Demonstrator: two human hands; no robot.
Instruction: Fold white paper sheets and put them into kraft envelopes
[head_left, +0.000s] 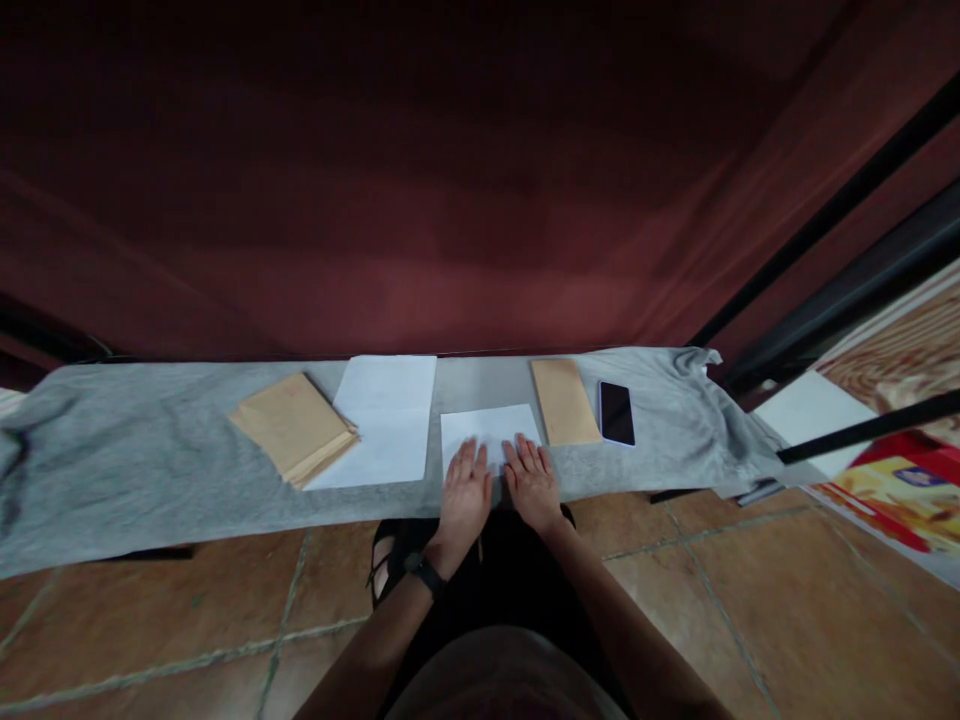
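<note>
A white sheet of paper (487,422), seemingly folded, lies in front of me on the cloth-covered bench. My left hand (466,490) rests flat on its near left part, fingers stretched out. On the near right part lies my right hand (532,485), palm down with fingers spread a little. The paper's near edge is partly hidden under both hands. Just right of the sheet is a single brown envelope (566,402). To the left are larger white sheets (394,420), partly covered by a stack of brown envelopes (296,425).
A phone (616,413) with a dark screen lies right of the single envelope. Grey cloth (150,470) drapes the narrow bench. Dark red fabric (480,300) rises behind it. Black metal bars (832,210) and a colourful printed package (900,490) are at the right.
</note>
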